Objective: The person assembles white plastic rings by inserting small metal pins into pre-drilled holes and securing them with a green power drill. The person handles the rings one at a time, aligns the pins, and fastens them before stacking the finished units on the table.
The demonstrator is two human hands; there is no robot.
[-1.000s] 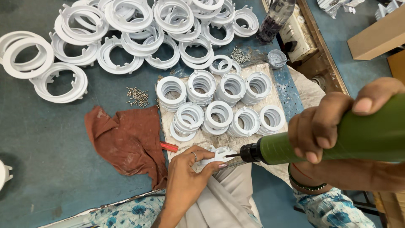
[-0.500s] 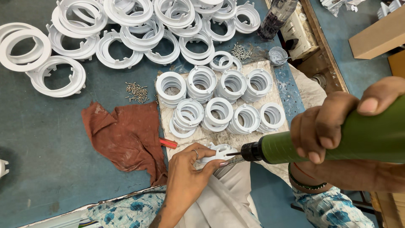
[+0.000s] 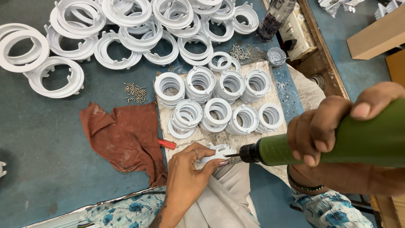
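A brown cardboard box (image 3: 376, 33) sits at the upper right, off the bench, beyond the wooden edge strip (image 3: 325, 55); no label on it can be made out. A dark ribbed bottle (image 3: 276, 17) stands at the top beside a small clear cup (image 3: 276, 56); the cup's contents cannot be told. The left hand (image 3: 187, 177) has its fingers pressed down on a small white plastic fitting (image 3: 219, 153), pinning it at the near edge of the pale board (image 3: 223, 139). The right hand (image 3: 333, 126) is wrapped tight around a green powered screwdriver (image 3: 337, 145), its bit touching the fitting. Short stacks of white rings (image 3: 219, 99) cover the board; larger white rings (image 3: 114, 38) crowd the blue bench (image 3: 38, 139) behind. Loose screws (image 3: 135, 93) lie above a rust-brown rag (image 3: 126, 137), with a small red object (image 3: 167, 144) beside it. Open bench lies at far left.
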